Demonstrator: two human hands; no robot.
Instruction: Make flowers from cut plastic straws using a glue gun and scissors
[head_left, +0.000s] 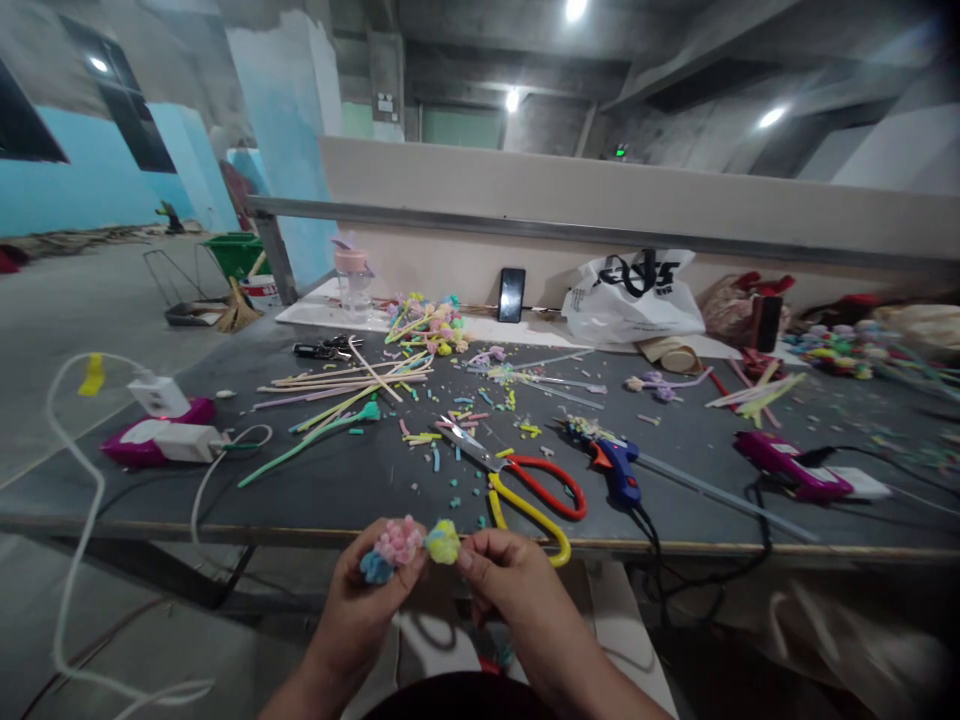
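My left hand (358, 600) grips a small cluster of fuzzy pom-pom flowers (396, 545), pink on top and blue below, in front of the table's near edge. My right hand (510, 580) pinches a yellow-green fuzzy ball (444, 541) and presses it against the right side of the cluster. Both hands are held just below the table edge, close to the scissors (525, 480) with one red and one yellow handle.
The dark table (337, 490) carries coloured pipe-cleaner stems (345, 395), scattered offcuts, a blue glue gun (616, 468), a magenta glue gun (787, 465), a power strip (161, 395) with white cables, a phone (511, 294), a white bag (634, 295) and a bottle (352, 280).
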